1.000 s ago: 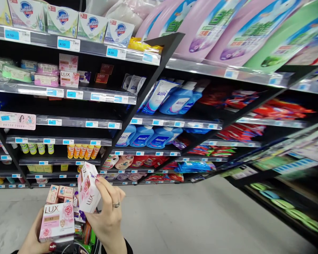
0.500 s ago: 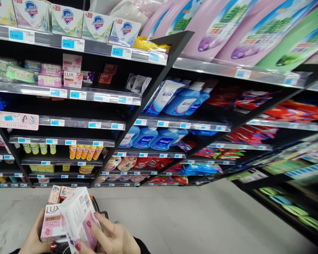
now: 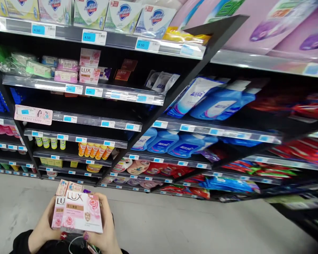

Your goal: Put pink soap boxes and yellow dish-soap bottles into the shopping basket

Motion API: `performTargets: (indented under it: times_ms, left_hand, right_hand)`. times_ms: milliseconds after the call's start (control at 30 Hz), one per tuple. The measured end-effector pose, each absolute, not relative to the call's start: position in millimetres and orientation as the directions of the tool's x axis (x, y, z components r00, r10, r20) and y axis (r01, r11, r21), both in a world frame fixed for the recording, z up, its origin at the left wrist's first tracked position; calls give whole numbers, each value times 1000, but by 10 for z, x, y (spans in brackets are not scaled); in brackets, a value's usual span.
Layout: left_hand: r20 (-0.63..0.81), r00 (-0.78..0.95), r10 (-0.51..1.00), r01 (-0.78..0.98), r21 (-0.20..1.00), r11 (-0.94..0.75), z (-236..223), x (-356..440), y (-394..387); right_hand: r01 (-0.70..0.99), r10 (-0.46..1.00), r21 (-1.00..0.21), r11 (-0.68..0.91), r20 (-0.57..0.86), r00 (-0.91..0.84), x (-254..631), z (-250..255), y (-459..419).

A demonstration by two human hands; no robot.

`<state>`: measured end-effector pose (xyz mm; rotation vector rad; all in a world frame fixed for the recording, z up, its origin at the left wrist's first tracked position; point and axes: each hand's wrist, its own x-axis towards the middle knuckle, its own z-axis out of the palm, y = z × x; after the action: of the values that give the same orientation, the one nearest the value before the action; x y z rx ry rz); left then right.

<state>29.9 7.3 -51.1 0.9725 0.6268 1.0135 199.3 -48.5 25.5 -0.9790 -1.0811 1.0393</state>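
Observation:
A pink LUX soap box (image 3: 82, 212) lies face up on top of a second pink LUX box (image 3: 57, 212), low in the head view. My left hand (image 3: 42, 227) grips the stack from the left and underneath. My right hand (image 3: 106, 229) clasps the top box from the right, thumb on its lower edge. Behind the stack lie more small pink soap boxes (image 3: 67, 186). The same LUX boxes (image 3: 89, 74) stand on the shelf at upper left.
Black store shelving (image 3: 159, 120) with blue price tags runs across the view, holding soap bars, blue detergent bottles (image 3: 214, 104) and refill pouches. Small yellow and orange bottles (image 3: 94, 150) fill a lower shelf. Grey floor (image 3: 201, 225) stretches to the right.
My right hand turned its LUX box over and laid it flat on the box in my left hand. The view has shifted right and closer to the shelves.

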Motion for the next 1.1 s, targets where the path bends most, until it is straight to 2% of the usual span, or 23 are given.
performTargets:
  times_ms: [100,200,333,467,667,800,967,1100]
  left_hand:
    - [15,437,899,-392,903,175,-538,279,83]
    - [0,492,871,-386,896,218,-521,230,77]
    - [-19,539,842,-470,823,320,-394,183,21]
    - [-103,598,795,-452,775,441,-234,211,-35]
    - [-194,579,792,-400,779,483,-143,268,-21]
    - [-201,605,771,-397,762,511,-154,262,-4]
    - [-207,629,750,-382,758,529,-189,250,7]
    - [-185,614,768,-346,811,472,-243,235,14]
  right_hand:
    - [-131,980,-976,175,160,117,1928,193,-438]
    - [-12,986,-990,143,142,85,1935,136,-431]
    - [109,994,-990,91,96,42,2007,80,-480]
    - [108,997,-992,65,68,24,2050,51,-524]
    - [129,999,-991,23,29,41,2088,27,-525]
    - [120,999,-992,28,31,22,2127,-15,-490]
    - [232,999,-973,-5,4,39,2163,-52,-476]
    - [161,999,-987,25,32,37,2157,-55,-504]
